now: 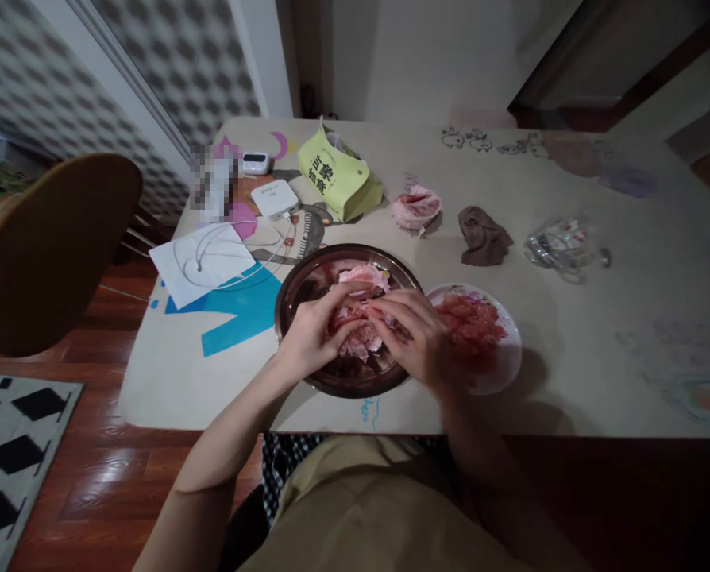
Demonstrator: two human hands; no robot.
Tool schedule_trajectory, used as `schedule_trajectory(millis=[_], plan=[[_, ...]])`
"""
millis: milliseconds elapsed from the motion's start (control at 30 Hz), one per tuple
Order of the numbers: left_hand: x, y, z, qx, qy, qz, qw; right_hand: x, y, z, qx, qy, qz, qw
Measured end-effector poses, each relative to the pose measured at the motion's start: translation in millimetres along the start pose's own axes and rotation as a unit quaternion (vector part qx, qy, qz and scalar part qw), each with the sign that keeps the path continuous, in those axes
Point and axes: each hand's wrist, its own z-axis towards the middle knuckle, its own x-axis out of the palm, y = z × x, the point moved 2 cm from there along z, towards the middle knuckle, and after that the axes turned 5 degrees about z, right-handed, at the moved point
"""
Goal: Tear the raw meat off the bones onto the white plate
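Over a steel bowl (355, 389), my left hand (319, 326) and my right hand (413, 330) meet, fingers curled inward. Between them they grip a piece of red pomelo (355, 316), partly covered by my fingers. Pale pink peelings (364, 278) lie inside the bowl, below and behind my fingertips. Right beside the bowl stands a white plate (515, 357) with peeled red pulp (471, 326) heaped on it; my right wrist passes over its left edge. Farther back sits a larger chunk of pomelo (416, 208) wrapped in pink pith.
A crumpled brown cloth (484, 236) and a clear plastic wrapper (563, 246) lie at the right. Behind the bowl stands a yellow-green bag (337, 175). White paper (203, 262), a cable and a small white box (275, 198) occupy the left, near a chair (57, 254).
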Motion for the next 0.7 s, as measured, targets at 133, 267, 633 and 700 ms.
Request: schedule_trajectory(millis=[133, 267, 633, 700], plan=[[0.6, -1, -2, 0.026, -0.02, 0.036, 0.999, -1, 1, 0, -0.016, -0.01, -0.007, 1.0], [3.4, -1, -4, 0.092, -0.042, 0.105, 0.989, -2, 4, -3, -0.057, -0.004, -0.027, 0.998], [0.1, -12, -12, 0.223, -0.131, 0.12, 0.958, -4, 11, -11, -0.146, -0.097, -0.061, 0.983], [-0.5, -13, -12, 0.232, -0.139, 0.102, 0.957, -4, 13, -12, -0.143, -0.101, -0.055, 0.983]])
